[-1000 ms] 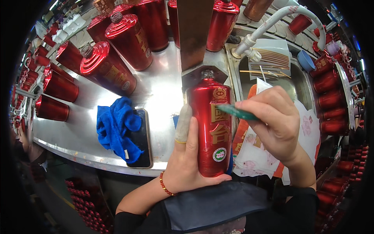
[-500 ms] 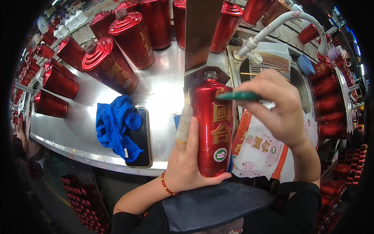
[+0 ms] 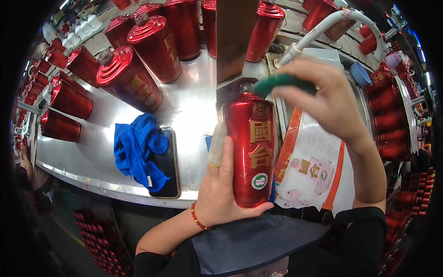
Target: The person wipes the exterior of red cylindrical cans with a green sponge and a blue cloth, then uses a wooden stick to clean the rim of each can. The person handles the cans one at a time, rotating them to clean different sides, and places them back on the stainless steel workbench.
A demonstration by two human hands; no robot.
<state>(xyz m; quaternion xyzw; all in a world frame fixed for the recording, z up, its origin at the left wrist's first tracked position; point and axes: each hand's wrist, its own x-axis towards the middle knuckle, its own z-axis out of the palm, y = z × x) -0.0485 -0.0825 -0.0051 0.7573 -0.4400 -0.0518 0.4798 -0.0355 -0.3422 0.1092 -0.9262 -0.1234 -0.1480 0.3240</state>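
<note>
My left hand [image 3: 220, 189] is wrapped round the lower left side of a glossy red bottle [image 3: 240, 152] with raised gold characters and a round white-green sticker. A pale cot with a yellow rim covers one of its fingers. The bottle stands nearly upright before me, its neck partly behind the green thing. In my right hand [image 3: 323, 87], closed and blurred by motion, is a flat green tool [image 3: 284, 84] whose exact kind I cannot make out. Its tip lies over the bottle's shoulder by the neck; whether it touches cannot be told.
A blue cloth [image 3: 138, 150] lies partly over a dark phone [image 3: 170, 161] on the steel table [image 3: 191, 120]. Several red bottles [image 3: 129, 81] stand behind. A white faucet [image 3: 330, 23] arches over the sink, with a printed sheet [image 3: 314, 166] below and a blue cup [image 3: 360, 74] beside it.
My right hand has moved up with the green tool, from the top gold character to the bottle's shoulder, and the tool has turned, showing a broader side. My left hand keeps its hold.
</note>
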